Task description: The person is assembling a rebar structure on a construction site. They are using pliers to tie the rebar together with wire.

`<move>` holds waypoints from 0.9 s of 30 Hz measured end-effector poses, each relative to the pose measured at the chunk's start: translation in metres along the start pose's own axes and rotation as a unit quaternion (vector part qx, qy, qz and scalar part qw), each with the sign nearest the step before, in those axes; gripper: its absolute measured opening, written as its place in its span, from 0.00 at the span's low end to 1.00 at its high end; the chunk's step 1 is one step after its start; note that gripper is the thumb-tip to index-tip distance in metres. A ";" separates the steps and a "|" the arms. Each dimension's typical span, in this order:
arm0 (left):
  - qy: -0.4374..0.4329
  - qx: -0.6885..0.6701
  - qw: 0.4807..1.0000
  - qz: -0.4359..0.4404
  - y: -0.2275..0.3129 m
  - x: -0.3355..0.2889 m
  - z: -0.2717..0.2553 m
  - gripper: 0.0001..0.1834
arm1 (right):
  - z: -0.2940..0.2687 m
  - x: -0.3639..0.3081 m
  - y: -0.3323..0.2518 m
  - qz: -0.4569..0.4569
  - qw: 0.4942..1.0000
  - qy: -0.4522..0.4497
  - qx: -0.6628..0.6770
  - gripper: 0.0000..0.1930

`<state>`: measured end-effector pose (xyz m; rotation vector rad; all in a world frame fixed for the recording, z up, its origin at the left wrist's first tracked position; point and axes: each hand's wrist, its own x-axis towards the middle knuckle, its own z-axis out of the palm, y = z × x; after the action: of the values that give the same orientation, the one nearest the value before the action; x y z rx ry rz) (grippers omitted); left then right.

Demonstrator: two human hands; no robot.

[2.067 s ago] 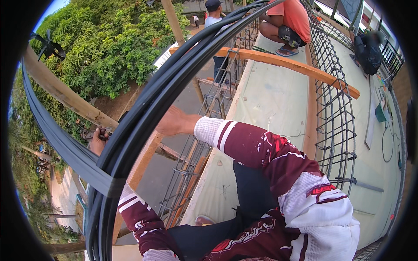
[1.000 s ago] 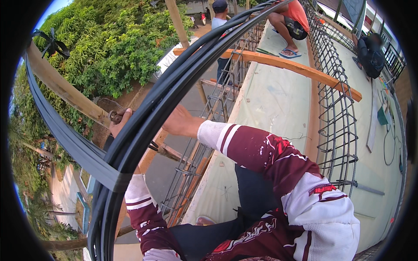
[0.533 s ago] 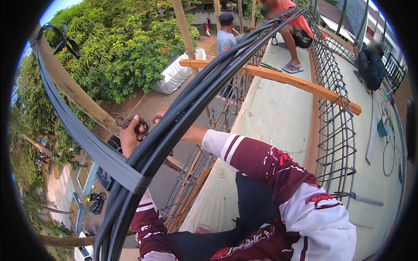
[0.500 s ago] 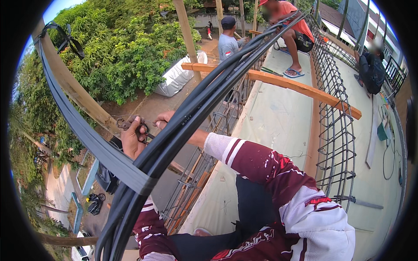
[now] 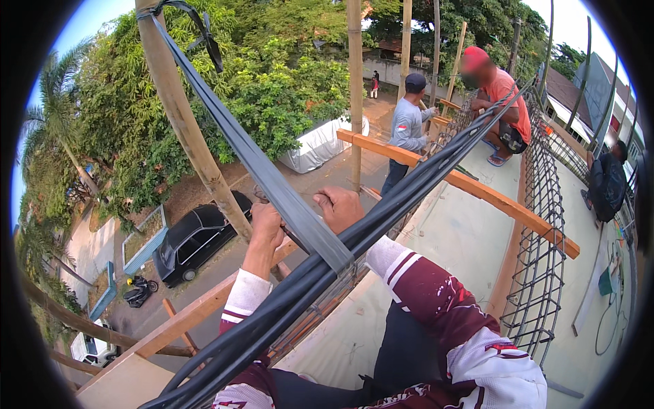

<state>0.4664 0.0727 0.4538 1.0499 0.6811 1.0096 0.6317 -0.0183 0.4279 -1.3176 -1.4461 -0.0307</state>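
My left hand (image 5: 266, 225) is closed on a pair of pincers; only a bit of their dark metal (image 5: 258, 193) shows above the fist, beside the leaning bamboo pole (image 5: 197, 153). My right hand (image 5: 339, 208) is curled closed a little to the right, beyond the cables; whatever it may hold is hidden. Between the hands and me runs a thick bundle of black cables (image 5: 392, 221), slanting from lower left to upper right. A flat grey strap (image 5: 272, 184) loops round the bundle and rises to the top of the bamboo pole, passing between my two hands.
An orange-brown timber (image 5: 504, 204) crosses the pale deck (image 5: 446, 238) ahead. Rebar cages (image 5: 535, 273) run along the deck. A person in an orange shirt (image 5: 505, 102) squats ahead, another in grey (image 5: 407, 123) stands beyond. A black car (image 5: 197, 238) is far below, past the deck's left edge.
My view has swung left and up. My hands have moved apart, and the right fist has lifted; the pincers' dark handles, seen before, are now hidden.
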 end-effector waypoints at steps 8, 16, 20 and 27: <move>0.044 0.046 0.988 0.140 -0.003 -0.006 0.005 0.05 | 0.008 -0.004 -0.006 0.100 0.990 -0.093 0.023 0.13; 0.080 0.080 0.988 0.109 0.003 0.006 -0.021 0.08 | 0.021 -0.024 -0.001 0.079 0.984 -0.083 0.133 0.09; 0.102 0.058 0.986 0.114 0.013 0.006 -0.028 0.10 | 0.020 -0.024 0.002 0.003 1.000 -0.026 -0.002 0.09; 0.100 0.037 0.983 0.152 0.018 0.006 -0.027 0.11 | 0.027 -0.008 0.022 -0.004 0.992 0.120 -0.048 0.09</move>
<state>0.4395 0.0910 0.4602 1.1490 0.7388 1.3770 0.6265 0.0017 0.3984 -1.3374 -1.2572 -0.2592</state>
